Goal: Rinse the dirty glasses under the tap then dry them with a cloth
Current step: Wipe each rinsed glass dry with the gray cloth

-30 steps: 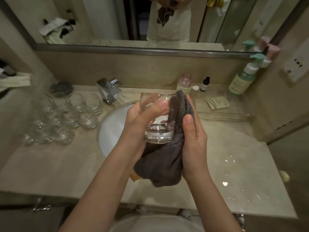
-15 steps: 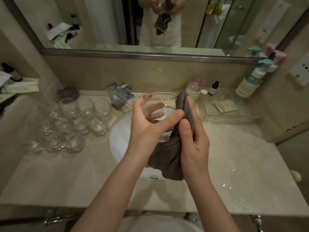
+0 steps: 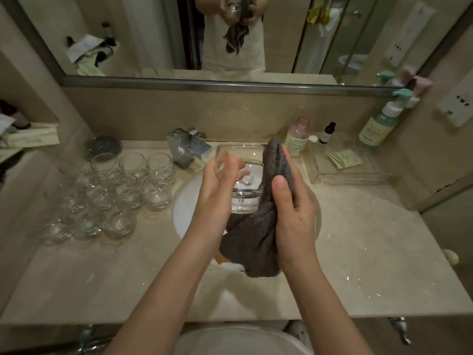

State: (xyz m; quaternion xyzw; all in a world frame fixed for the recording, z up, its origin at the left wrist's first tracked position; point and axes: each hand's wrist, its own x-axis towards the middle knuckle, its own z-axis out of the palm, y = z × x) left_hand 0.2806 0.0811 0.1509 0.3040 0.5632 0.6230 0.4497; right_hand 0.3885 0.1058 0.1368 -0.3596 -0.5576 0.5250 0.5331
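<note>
I hold a clear tumbler (image 3: 245, 175) upright above the white sink basin (image 3: 186, 208). My left hand (image 3: 217, 196) grips its left side, thumb on the near wall and fingers behind the glass. My right hand (image 3: 291, 211) presses a dark grey cloth (image 3: 258, 226) against the tumbler's right side, thumb on the cloth's front. The cloth reaches up over the rim and hangs below both hands. Several more clear glasses (image 3: 115, 193) stand grouped on the counter left of the basin. The chrome tap (image 3: 189, 147) sits behind the basin, with no water running.
A clear tray (image 3: 350, 172) with sachets lies at the right back, beside a pink bottle (image 3: 297, 137), a small dark dropper bottle (image 3: 328, 133) and a green pump bottle (image 3: 378, 124). A dark round dish (image 3: 102, 147) sits behind the glasses. The mirror (image 3: 153, 34) spans the wall.
The tumbler has turned between my hands; my left thumb has shifted from across its front to its left wall. The cloth stays pressed to the right side.
</note>
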